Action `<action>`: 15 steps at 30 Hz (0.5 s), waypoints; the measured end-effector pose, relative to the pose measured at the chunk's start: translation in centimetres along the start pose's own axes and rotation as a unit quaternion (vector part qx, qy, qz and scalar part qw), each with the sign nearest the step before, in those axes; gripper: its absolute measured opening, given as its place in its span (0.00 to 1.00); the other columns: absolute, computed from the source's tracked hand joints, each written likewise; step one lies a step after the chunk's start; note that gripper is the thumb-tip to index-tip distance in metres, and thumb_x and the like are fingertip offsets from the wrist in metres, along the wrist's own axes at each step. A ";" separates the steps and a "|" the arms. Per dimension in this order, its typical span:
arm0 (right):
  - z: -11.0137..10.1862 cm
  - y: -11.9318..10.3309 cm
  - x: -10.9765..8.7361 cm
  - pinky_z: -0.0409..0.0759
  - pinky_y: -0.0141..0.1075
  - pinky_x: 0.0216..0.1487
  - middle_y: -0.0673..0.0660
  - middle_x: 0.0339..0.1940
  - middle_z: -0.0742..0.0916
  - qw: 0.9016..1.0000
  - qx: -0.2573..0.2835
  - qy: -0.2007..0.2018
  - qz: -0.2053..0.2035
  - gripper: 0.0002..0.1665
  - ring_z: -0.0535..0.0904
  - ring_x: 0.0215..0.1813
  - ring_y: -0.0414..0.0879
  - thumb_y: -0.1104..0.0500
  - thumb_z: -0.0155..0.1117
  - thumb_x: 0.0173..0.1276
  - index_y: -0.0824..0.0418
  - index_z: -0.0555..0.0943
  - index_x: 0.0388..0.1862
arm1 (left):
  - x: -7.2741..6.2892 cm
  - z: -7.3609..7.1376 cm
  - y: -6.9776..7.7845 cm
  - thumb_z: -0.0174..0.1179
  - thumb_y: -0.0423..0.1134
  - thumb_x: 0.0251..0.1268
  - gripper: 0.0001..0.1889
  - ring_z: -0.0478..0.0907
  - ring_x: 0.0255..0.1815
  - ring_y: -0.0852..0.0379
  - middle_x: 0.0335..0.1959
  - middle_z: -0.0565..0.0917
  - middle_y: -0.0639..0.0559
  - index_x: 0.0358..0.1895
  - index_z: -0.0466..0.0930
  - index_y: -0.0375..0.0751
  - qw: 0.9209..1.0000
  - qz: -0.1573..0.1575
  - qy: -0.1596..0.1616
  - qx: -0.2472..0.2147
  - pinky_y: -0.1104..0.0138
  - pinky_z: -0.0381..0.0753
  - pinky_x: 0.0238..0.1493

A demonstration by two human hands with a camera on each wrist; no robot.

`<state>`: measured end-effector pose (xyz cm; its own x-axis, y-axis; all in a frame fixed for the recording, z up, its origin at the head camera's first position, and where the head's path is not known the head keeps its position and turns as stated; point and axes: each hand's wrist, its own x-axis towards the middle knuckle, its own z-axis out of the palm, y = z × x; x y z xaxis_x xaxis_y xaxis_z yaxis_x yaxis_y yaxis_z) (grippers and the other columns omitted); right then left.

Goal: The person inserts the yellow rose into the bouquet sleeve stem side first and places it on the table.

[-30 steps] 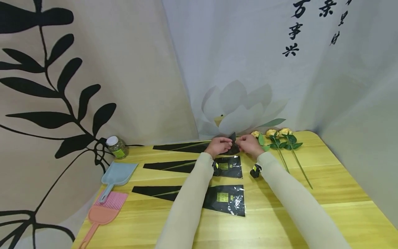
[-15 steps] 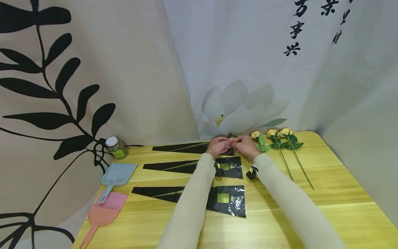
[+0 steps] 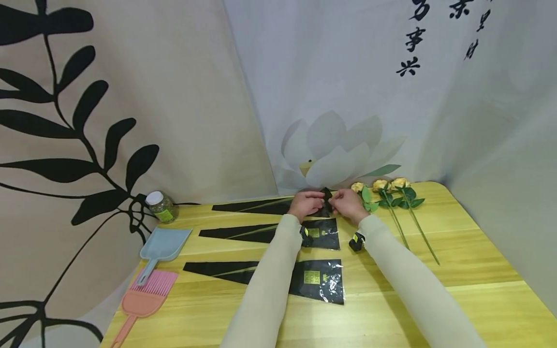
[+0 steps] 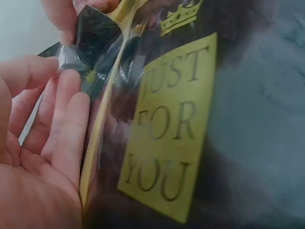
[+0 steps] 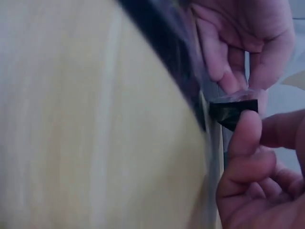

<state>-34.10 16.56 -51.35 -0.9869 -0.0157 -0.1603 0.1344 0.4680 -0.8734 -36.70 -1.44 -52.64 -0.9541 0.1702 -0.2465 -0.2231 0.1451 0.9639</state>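
In the head view, my left hand (image 3: 306, 204) and right hand (image 3: 348, 204) meet over the wide end of the farthest black flower sleeve (image 3: 270, 208). The left wrist view shows my left thumb and fingers pinching the sleeve's clear film edge, beside a gold strip (image 4: 101, 121) and a gold "JUST FOR YOU" label (image 4: 167, 129). My right thumb and fingertips grip a small black flap (image 5: 234, 110) of the sleeve in the right wrist view. Two more black sleeves, the middle one (image 3: 326, 234) and the nearest one (image 3: 328, 285), lie flat, wide ends to the right.
Yellow roses (image 3: 380, 185) with green leaves and long stems lie right of my right hand on the wooden table (image 3: 391, 309). At the left are a lidded jar (image 3: 163, 209), a blue dustpan (image 3: 165, 242) and a pink dustpan-like tool (image 3: 142, 303). A curtain (image 3: 196, 96) hangs behind.
My hands came together at the sleeve's end, then drew slightly apart again. A dark flap shows upright between them now. The other sleeves and the roses stay in place.
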 end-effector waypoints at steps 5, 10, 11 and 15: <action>-0.2 -0.1 0.1 0.78 0.35 0.23 0.53 0.21 0.86 0.998 -0.049 0.041 0.002 0.09 0.84 0.22 0.44 0.60 0.64 0.75 0.64 0.82 0.47 | -0.4 0.2 0.2 0.69 0.30 0.67 0.14 0.89 0.38 0.61 0.46 0.94 0.47 0.53 0.93 0.44 1.000 0.019 0.007 0.004 0.62 0.91 0.50; -0.4 -0.2 -0.1 0.80 0.35 0.23 0.54 0.22 0.86 0.998 -0.055 0.041 0.003 0.09 0.86 0.22 0.46 0.60 0.65 0.76 0.66 0.83 0.47 | -0.4 0.3 -0.1 0.72 0.30 0.66 0.11 0.90 0.40 0.59 0.43 0.94 0.49 0.49 0.94 0.43 1.000 0.013 0.012 -0.002 0.60 0.91 0.53; -0.4 -0.2 -0.2 0.80 0.35 0.23 0.55 0.22 0.87 0.998 -0.055 0.037 0.002 0.09 0.86 0.22 0.46 0.60 0.65 0.76 0.66 0.83 0.47 | -0.4 0.2 -0.2 0.72 0.30 0.65 0.11 0.90 0.41 0.58 0.44 0.94 0.49 0.48 0.94 0.43 1.000 0.012 0.012 -0.001 0.60 0.91 0.53; -0.5 -0.2 -0.4 0.78 0.36 0.22 0.55 0.23 0.88 0.998 -0.057 0.029 -0.002 0.11 0.86 0.23 0.47 0.57 0.65 0.77 0.64 0.84 0.48 | -0.2 0.2 -0.2 0.73 0.31 0.66 0.10 0.91 0.44 0.57 0.45 0.94 0.50 0.48 0.94 0.44 1.000 0.015 0.008 0.012 0.60 0.90 0.55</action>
<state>-33.77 16.96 -50.89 -0.9914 0.0312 -0.1269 0.1222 0.5658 -0.8155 -36.37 -1.30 -52.84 -0.9634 0.1585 -0.2162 -0.1903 0.1638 0.9680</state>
